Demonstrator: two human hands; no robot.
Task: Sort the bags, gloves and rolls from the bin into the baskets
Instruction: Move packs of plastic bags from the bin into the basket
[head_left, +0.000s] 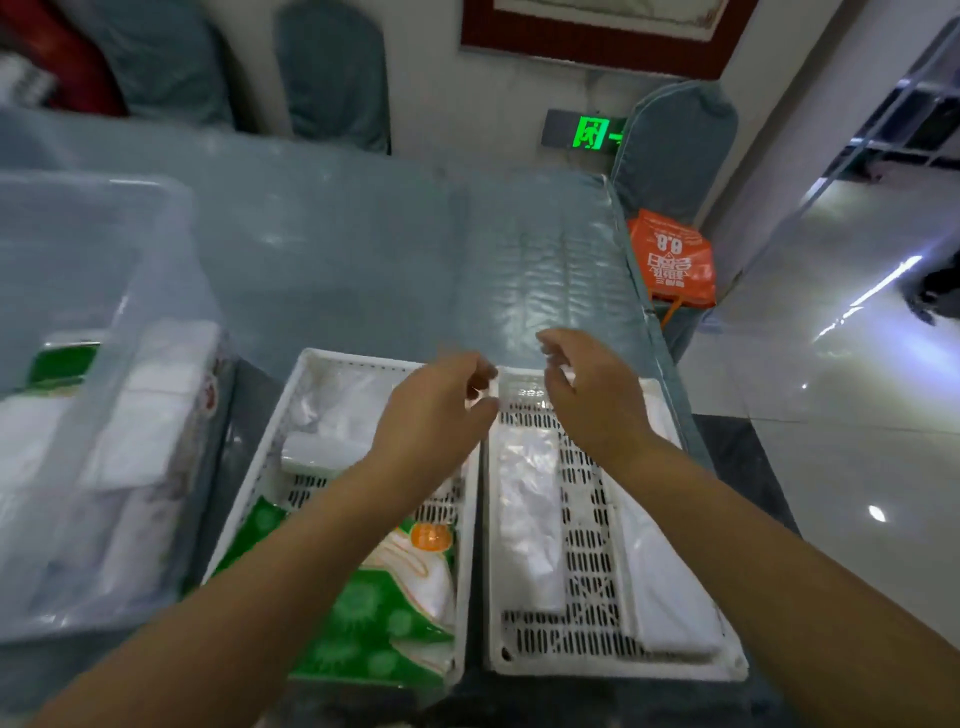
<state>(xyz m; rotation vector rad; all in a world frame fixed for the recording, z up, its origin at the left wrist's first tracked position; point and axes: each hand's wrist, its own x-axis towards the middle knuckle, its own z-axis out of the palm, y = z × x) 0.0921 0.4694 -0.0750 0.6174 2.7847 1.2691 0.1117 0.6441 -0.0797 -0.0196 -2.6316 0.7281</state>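
Observation:
Two white slotted baskets stand side by side in front of me. The left basket (311, 374) holds a green glove packet (363, 613), a white roll (322, 449) and crumpled clear bags. The right basket (587, 587) holds a folded clear bag (527, 514) and a flat white bag (670, 587). A clear plastic bin (104, 291) at the left contains white folded packs and a green packet (62, 361). My left hand (431, 410) and my right hand (592, 395) hover over the baskets' far ends, fingers curled and close together. Blur hides whether they pinch anything.
The baskets and bin rest on a table under a pale blue glossy cover (389, 249). An orange printed bag (675, 260) sits on a chair past the table's right edge. Covered chairs stand along the far wall. Shiny floor lies to the right.

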